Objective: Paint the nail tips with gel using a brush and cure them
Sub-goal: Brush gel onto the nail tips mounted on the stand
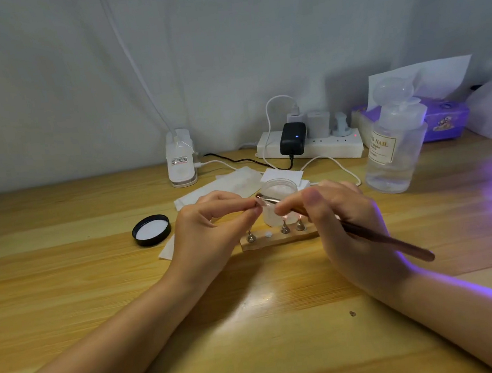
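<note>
Head view: both hands meet over the middle of the tabletop [68,296], just in front of the open gel jar [278,192].
Nail tip: tiny pale thing pinched between thumb and forefinger of the left hand [209,223], held up off the tabletop; it pokes out to the right of that grip at about [261,203].
Left grip: narrow pinch, closed on the nail tip.
Brush: long brown handle [387,240] in the right hand [342,215], held pen-style, fingers curled round it.
Brush axis: runs from near-right (free end) up to far-left, with the metal ferrule and bristles landing right on the nail tip.
Key relation: nail tip sits left of the right-hand grip, at the bristle end, so I'd guess any stroke runs along that same diagonal, and the right hand does the moving while the left just steadies.
Holder: wooden strip [280,239] with small metal stands sits below the hands on the near side; one white dot of a spot looks bare.
Lid: black jar lid [151,230] lies to the left, well apart.
Curing: purple glow on the far right edge, lamp itself barely in view, so curing looks not yet done for this tip.
</note>
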